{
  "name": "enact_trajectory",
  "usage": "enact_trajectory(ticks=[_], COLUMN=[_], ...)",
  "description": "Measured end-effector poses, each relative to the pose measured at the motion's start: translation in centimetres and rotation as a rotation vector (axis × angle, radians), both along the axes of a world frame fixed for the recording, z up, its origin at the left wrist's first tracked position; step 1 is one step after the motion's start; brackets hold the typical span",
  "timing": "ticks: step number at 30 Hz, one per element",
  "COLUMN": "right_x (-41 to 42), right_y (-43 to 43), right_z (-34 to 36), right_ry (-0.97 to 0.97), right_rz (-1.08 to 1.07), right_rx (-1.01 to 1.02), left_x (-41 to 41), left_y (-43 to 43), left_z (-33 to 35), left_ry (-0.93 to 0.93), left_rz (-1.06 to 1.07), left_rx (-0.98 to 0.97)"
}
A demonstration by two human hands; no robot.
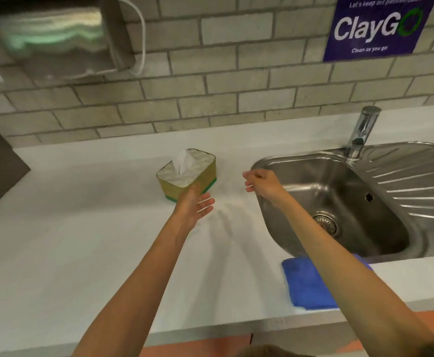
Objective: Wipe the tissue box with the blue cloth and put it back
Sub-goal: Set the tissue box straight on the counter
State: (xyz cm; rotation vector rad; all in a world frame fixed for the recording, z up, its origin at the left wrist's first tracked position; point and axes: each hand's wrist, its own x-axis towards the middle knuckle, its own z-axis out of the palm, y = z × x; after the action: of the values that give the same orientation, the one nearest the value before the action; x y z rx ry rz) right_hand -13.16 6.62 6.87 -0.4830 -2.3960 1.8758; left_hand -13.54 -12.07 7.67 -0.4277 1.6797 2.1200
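Note:
A yellow tissue box (185,176) with a green base and a white tissue sticking out stands on the white counter (81,240). My left hand (194,206) is open just in front of the box, thumb close to its near corner, holding nothing. My right hand (262,182) hovers to the right of the box, by the sink's left rim, fingers loosely curled and empty. The blue cloth (307,282) lies folded on the counter near the front edge, partly hidden under my right forearm.
A steel sink (339,202) with a drainboard and a tap (362,132) fills the right side. A paper towel dispenser (56,37) hangs on the tiled wall at upper left. A blue sign (375,27) is on the wall at upper right.

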Motion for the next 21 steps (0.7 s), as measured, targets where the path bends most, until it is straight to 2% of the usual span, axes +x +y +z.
enact_trajectory(ticks=[4,14,21], right_x=[-3.4,-10.2,-14.0], right_y=[-2.3,-4.6,-5.3], right_z=[0.2,-1.7,-3.8], right_ry=[-0.025,-0.145,-0.193], right_rz=[0.013,-0.059,-0.042], right_rx=[0.005,-0.033,-0.046], left_x=[-3.1,-9.2,-14.2], left_y=[-3.0,-5.4,-7.1], left_z=[-0.7,-2.0,-1.8], left_ry=[-0.069,-0.179,-0.147], left_rz=[0.094,0.084,0.141], left_rx=[0.020,0.100,0.036])
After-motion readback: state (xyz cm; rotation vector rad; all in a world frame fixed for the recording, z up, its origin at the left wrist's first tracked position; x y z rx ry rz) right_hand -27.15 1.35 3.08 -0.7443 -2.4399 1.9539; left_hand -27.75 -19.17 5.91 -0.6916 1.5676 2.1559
